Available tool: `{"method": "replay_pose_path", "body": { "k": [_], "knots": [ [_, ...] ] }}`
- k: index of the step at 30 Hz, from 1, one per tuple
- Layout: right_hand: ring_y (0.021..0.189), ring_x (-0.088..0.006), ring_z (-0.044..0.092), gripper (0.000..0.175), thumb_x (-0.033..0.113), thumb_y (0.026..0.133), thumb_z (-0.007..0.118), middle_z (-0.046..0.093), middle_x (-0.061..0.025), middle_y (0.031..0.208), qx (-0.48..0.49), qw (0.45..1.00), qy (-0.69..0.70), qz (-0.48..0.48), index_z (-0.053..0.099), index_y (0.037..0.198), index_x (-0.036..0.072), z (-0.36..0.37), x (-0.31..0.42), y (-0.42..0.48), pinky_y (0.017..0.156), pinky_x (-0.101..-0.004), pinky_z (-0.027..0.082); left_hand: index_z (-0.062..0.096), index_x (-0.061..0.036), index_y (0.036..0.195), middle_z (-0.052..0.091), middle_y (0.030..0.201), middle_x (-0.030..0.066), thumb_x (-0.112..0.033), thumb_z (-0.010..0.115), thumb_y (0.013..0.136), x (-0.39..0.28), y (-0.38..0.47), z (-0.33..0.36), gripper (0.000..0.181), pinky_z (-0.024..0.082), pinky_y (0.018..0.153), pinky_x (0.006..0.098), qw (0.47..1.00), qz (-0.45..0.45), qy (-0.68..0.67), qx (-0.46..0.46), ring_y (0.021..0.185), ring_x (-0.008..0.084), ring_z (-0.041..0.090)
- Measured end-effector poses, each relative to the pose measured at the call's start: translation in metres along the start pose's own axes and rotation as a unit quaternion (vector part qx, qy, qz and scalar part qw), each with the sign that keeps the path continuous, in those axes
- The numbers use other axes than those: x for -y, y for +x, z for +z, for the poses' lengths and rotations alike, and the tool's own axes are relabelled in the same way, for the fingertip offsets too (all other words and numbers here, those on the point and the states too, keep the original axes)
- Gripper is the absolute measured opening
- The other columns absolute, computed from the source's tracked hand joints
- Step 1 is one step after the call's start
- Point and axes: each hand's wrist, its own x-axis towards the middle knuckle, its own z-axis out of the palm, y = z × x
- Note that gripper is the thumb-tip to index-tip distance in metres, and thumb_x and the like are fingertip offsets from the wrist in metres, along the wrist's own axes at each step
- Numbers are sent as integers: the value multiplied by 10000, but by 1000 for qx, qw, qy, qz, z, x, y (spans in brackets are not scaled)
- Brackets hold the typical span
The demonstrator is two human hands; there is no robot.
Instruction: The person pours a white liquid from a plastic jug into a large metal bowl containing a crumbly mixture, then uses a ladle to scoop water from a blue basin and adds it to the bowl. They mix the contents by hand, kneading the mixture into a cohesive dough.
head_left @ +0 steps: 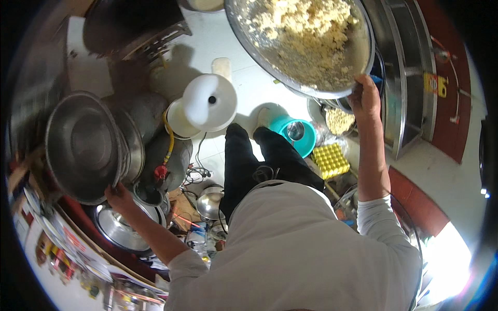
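Observation:
My left hand (120,198) has its fingers on the rim of a wide, dull grey metal basin (83,147). The basin leans on its side, its hollow facing me, against other metal basins (133,145). Out to the right, my right hand (365,97) grips the near rim of a large metal bowl (303,74). Pale yellow crumbly food (307,27) fills the bowl's far part, and smears and bits cling to its wall. What supports this bowl is mostly hidden beneath it.
Between the basins and my legs stand a white funnel-like vessel (210,102) and a gas cylinder with a yellow hose (170,136). A turquoise bucket (305,138) and yellow egg trays (330,160) are by my right leg. Cables (198,169) lie on the floor; a steel cabinet (414,77) lines the right.

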Motion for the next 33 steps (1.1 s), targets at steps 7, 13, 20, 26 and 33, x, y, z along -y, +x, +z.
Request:
{"method": "replay_pose_path", "body": {
  "k": [7,13,20,26,33],
  "knots": [
    [593,-152,573,89,105,860,628,626,-69,771,-82,995,49,4,633,869,17,-32,-9,28,538,-285,469,558,84,1174,620,1209,226,-63,597,927,31,-97,202,290,545,953,387,973,52,135,181,1089,316,625],
    [779,-199,670,171,122,884,628,670,-109,915,-85,991,93,-49,630,992,-11,-74,5,54,696,-317,580,542,130,1148,602,1217,249,-27,557,939,165,-157,399,262,516,1040,420,932,-216,-48,286,1121,334,607],
    [841,-195,688,196,113,917,626,686,-126,941,-112,986,93,-85,606,1044,-34,-98,25,73,702,-306,564,566,22,1157,608,1135,150,-24,603,840,374,-243,497,323,631,830,390,899,-343,-42,270,1004,310,644],
    [870,-194,669,222,114,942,590,694,-127,969,-37,987,94,-128,627,1111,-26,-88,10,111,761,-299,531,458,-29,1354,515,1266,143,-58,551,882,490,-274,485,481,557,985,453,884,-399,-64,236,1116,309,560],
    [844,-191,683,211,186,944,643,706,-155,978,11,990,80,-116,666,1017,-10,-25,-25,151,719,-302,557,464,-22,1361,508,1326,145,-41,590,861,561,-252,450,515,547,1017,452,905,-398,-54,140,1206,338,536]
  ]
}}
